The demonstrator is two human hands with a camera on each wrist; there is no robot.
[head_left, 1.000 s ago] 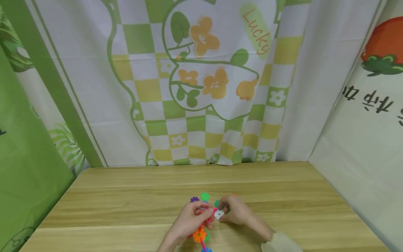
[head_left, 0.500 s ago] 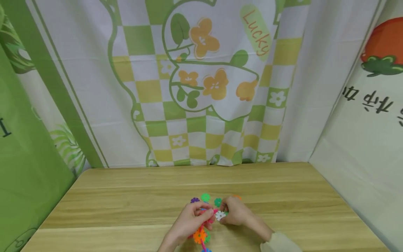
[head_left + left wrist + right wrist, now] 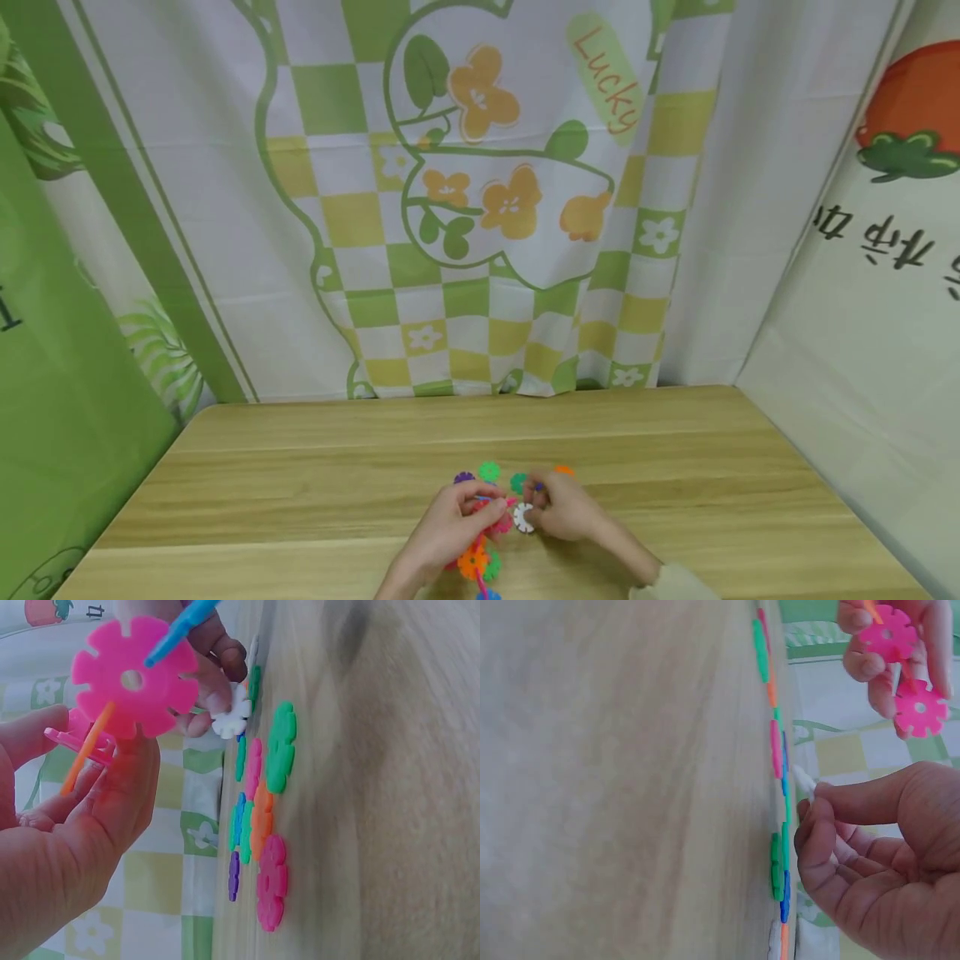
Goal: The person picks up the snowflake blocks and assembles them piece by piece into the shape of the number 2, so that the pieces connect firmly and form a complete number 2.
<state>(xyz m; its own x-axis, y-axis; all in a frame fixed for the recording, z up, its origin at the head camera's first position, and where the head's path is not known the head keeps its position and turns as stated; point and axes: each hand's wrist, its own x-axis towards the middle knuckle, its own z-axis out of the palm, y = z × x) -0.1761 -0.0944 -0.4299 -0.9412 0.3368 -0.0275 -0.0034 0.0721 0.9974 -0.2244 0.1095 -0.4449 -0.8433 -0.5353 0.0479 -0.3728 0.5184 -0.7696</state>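
Looks like the build is only partly along: the left hand (image 3: 71, 825) has its fingers curled round a small assembly (image 3: 112, 697), which as far as I can tell is two pink snowflake discs joined with an orange stick and a blue stick poking out of them, held up just above the wooden table (image 3: 300, 475). The right hand (image 3: 870, 855) is pinching one white disc (image 3: 231, 714) between thumb and fingertips, right beside that assembly, so I'd guess that piece isn't clipped on yet. Plenty left to go, because a loose pile of discs (image 3: 259, 817) lies flat on the table just under and behind both hands. Counting those from the left wrist view: about three green, two pink, one orange, one blue and one purple, though they overlap so I can't be sure. From the head view there's also an orange and green bunch (image 3: 477, 563) under the left hand, nearer the table's front edge; can't tell whether it's part of the assembly or loose.
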